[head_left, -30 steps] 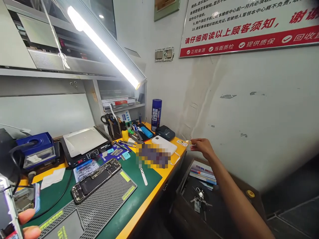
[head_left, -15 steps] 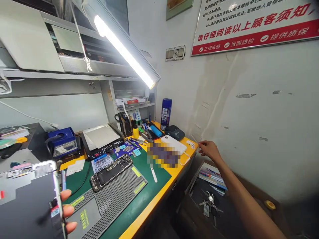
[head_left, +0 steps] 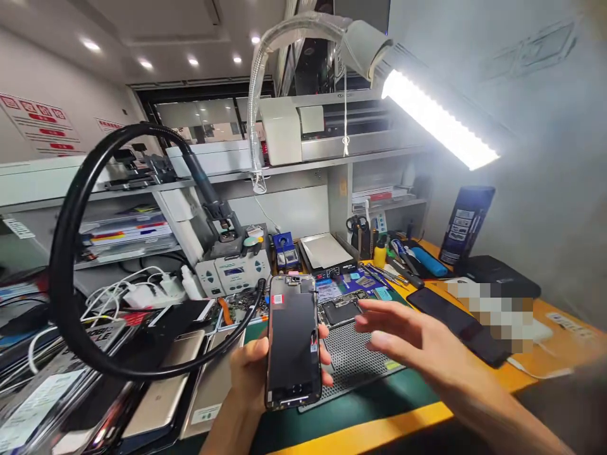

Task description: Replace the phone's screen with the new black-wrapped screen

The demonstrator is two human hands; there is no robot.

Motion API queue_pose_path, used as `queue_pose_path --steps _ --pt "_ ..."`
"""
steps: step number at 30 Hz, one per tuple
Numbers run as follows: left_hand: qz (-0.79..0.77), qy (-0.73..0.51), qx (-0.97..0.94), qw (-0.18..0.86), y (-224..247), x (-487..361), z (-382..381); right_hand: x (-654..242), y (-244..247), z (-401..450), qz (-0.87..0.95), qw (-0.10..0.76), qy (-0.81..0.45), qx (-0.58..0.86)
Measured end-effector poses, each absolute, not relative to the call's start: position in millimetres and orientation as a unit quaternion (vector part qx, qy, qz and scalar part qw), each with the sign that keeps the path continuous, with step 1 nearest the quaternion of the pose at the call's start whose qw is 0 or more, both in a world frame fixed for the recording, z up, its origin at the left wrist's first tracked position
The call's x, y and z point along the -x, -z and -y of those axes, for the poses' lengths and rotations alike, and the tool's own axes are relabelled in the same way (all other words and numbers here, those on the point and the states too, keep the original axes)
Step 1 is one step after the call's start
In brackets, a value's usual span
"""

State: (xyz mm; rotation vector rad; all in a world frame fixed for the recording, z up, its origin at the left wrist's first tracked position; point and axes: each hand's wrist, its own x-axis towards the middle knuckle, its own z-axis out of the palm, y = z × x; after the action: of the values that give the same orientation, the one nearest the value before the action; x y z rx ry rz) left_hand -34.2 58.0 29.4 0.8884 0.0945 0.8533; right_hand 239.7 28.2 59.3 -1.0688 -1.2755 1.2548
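My left hand [head_left: 250, 365] grips a phone screen assembly [head_left: 293, 344] by its two long edges, thumb on the left and fingertips on the right. Its dark inner side faces me, with a small red-and-white label near the top and a flex cable at the right edge. My right hand [head_left: 424, 341] hovers to the right, fingers stretched out and apart, holding nothing. Behind its fingertips, partly covered, lies an opened phone body [head_left: 342, 311] with its battery and parts bare. Under that is a grey perforated repair mat [head_left: 353, 354] on a green mat [head_left: 412, 388].
Several phones [head_left: 164, 385] and white cables crowd the left side. A black flexible hose [head_left: 61, 253] loops over them, beside a rework station [head_left: 237, 272]. A lit lamp [head_left: 436, 120] hangs overhead. A black phone [head_left: 459, 325] and a blue spray can [head_left: 467, 224] are on the right.
My view has swung left. The screen assembly in my left hand has come to the middle. My right hand has moved from the table's far right corner toward the repair mat and opened.
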Motion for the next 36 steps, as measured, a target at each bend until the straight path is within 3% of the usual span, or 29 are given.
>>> queue_pose_path --steps 3,5,29,32,36 --pt "-0.036 -0.393 -0.413 0.821 -29 33 -56 -167 -75 -44 0.500 0.446 -0.669 0.321" --pt "-0.033 -0.399 -0.411 0.819 -28 31 -56 -147 -82 -51 0.499 0.428 -0.693 0.296" --pt "-0.114 -0.404 -0.458 0.784 -22 27 -52 -147 -82 -49 0.475 0.417 -0.720 0.285" --pt "-0.177 -0.436 -0.497 0.729 -29 29 -52 -152 -78 -51 0.489 0.454 -0.667 0.332" --pt "-0.321 -0.509 -0.569 0.561 -39 29 -52 -166 -68 -53 0.499 0.578 -0.470 0.443"
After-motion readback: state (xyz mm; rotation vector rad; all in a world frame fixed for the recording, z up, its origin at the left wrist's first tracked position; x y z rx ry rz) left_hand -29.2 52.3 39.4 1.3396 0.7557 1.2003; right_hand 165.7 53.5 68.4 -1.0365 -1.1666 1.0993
